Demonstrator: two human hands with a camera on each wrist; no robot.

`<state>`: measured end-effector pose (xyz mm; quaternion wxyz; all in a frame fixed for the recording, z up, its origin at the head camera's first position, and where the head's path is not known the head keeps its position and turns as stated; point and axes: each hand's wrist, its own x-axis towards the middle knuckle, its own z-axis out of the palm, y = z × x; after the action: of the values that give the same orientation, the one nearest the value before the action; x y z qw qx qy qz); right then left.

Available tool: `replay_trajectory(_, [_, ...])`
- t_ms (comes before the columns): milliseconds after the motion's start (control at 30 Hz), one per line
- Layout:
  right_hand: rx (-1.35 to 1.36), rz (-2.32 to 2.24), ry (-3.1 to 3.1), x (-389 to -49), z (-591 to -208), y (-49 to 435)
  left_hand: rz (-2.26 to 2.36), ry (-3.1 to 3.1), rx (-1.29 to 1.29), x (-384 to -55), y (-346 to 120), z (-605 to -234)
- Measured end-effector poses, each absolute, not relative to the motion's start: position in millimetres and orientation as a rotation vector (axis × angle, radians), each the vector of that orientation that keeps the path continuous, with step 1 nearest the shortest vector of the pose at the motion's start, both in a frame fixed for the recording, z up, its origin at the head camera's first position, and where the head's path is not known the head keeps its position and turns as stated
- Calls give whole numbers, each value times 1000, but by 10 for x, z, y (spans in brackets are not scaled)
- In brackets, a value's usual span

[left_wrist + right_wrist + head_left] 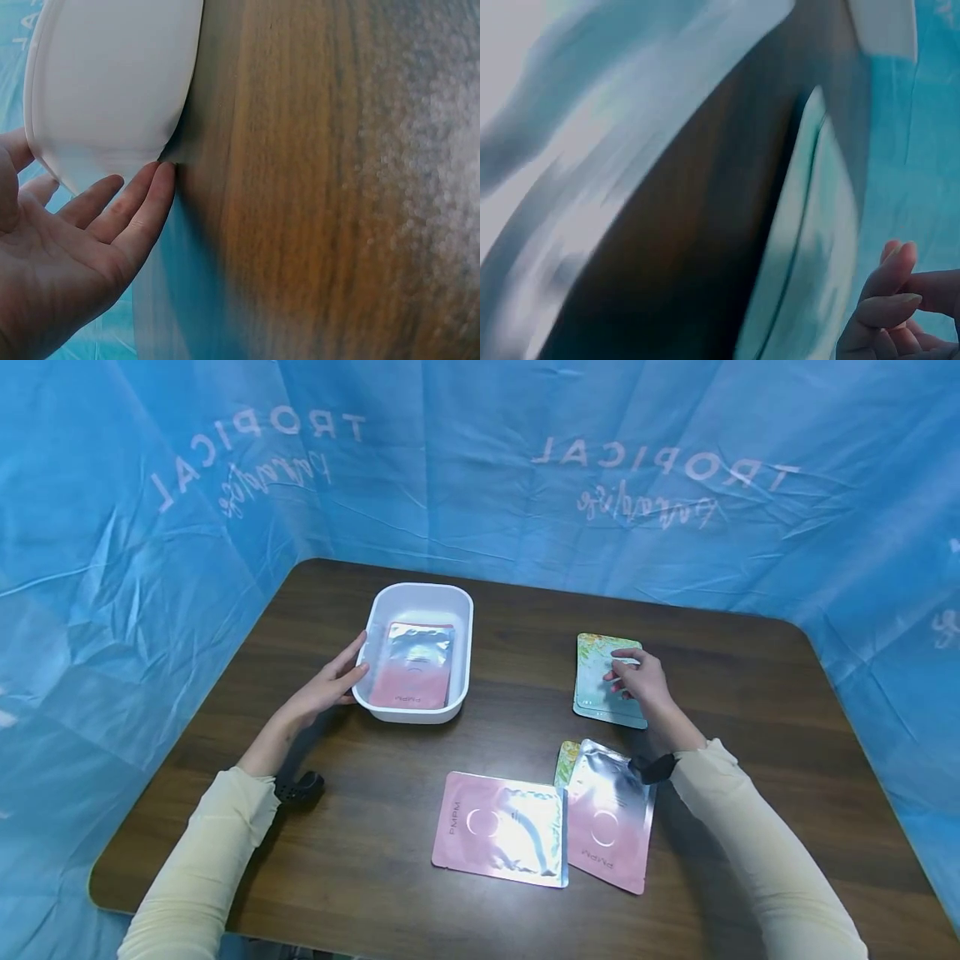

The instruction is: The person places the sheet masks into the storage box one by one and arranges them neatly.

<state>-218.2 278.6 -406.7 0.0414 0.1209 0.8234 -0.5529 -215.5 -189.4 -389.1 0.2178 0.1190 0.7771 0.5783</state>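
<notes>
My left hand (324, 690) touches the left side of a white plastic tub (420, 717), its fingers fairly straight along the wall in the left wrist view. Inside the tub lies a pink and silver sheet mask packet (411, 685). Over on the right, my right hand (643, 680) hovers above green sheet mask packets (591, 681), stacked slightly out of line. Its fingers are loosely bent, and the right wrist view shows nothing held in them. Whether a fingertip touches the top packet cannot be told.
Nearer me, two pink and silver packets (480, 822) lie side by side, edges meeting, with a green packet (566, 762) partly under them. A dark wooden table (360, 827) carries everything. Blue printed cloth (480, 493) hangs behind and at the sides.
</notes>
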Motion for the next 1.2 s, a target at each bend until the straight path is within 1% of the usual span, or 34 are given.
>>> replay_trajectory(100, [396,-1620,2590,-2113,-4114,2967,1596,2163,318,-2168,-1919,-3918])
replay_trajectory(267, [477,-1536,2655,-2046,-4185,3182,1596,2178,324,-2257,-1982,-4089])
replay_trajectory(367, [519,-1498,2666,-2027,-4224,3256,1591,2194,332,-2295,-2004,-4178])
replay_trajectory(533, [573,-1430,2681,-2023,-4267,3300,1591,2210,331,-2307,-2008,-4224])
replay_trajectory(933, [411,-895,2787,-2145,-4195,3238,1590,2215,325,-2318,-2017,-4228])
replay_trajectory(1200, [314,-944,2774,-2164,-4231,3344,1579,2210,319,-2314,-1993,-4224])
